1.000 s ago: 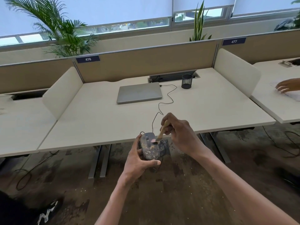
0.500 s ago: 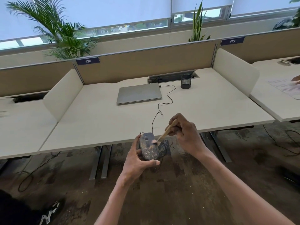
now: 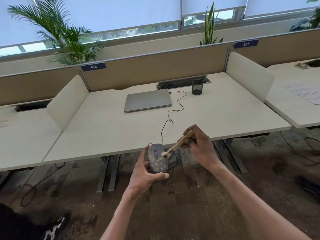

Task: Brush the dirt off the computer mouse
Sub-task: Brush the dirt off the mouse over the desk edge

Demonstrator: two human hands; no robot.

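While the left hand [image 3: 144,177] cups a grey computer mouse [image 3: 158,158] from below and from its left side, thumb laid across the near end and fingers curled round the far side, the mouse is held in the air just in front of the near edge of the desk [image 3: 103,129], above the floor [image 3: 190,196]; its top faces up and is speckled with pale dirt; the grip of this hand is clamped on the mouse. Right hand [image 3: 199,144]: fingers pinched together on the wooden handle of a small brush [image 3: 180,143], which slants down to the left; its pinkish bristle tip touches the upper right part of the mouse, beside the scroll wheel. Black cable [image 3: 174,108]: runs from the far end of the mouse up over the desk edge and winds across the desk to the right rear corner of a closed silver laptop [image 3: 148,102]. Black mesh cup [image 3: 197,86]: upright, to the right of the laptop, just in front of an open cable hatch [image 3: 183,81]. Beige partition [image 3: 155,70] behind the desk bears a label reading 476; a printed sheet of paper [image 3: 304,92] lies on the neighbouring desk to the right; a palm plant [image 3: 57,32] stands behind the partition at left.
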